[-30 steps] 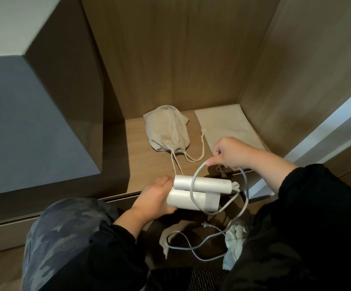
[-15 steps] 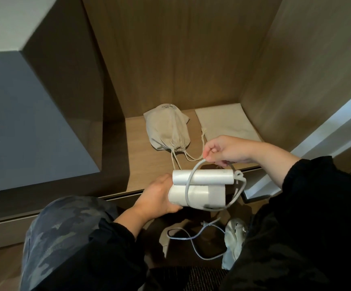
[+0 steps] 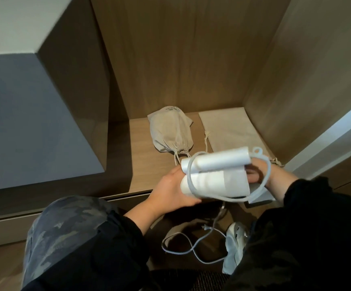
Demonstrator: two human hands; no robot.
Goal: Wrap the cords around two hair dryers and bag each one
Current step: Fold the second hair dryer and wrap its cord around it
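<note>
Head view, hair dryer [image 3: 214, 164] in left hand [image 3: 170, 189]

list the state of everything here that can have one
hair dryer: folded, held up between both hands
cord: looped partly round the dryer, the rest and the plug trailing below
left bag: full, drawstring pulled shut, lying on the shelf
right bag: flat, lying on the shelf
left hand: grips the dryer's left end
right hand: at the dryer's right end, cord across it, grip hidden

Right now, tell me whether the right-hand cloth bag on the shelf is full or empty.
Empty, by its look: the right-hand bag lies flat on the shelf, while the left bag beside it bulges, cinched shut.
</note>
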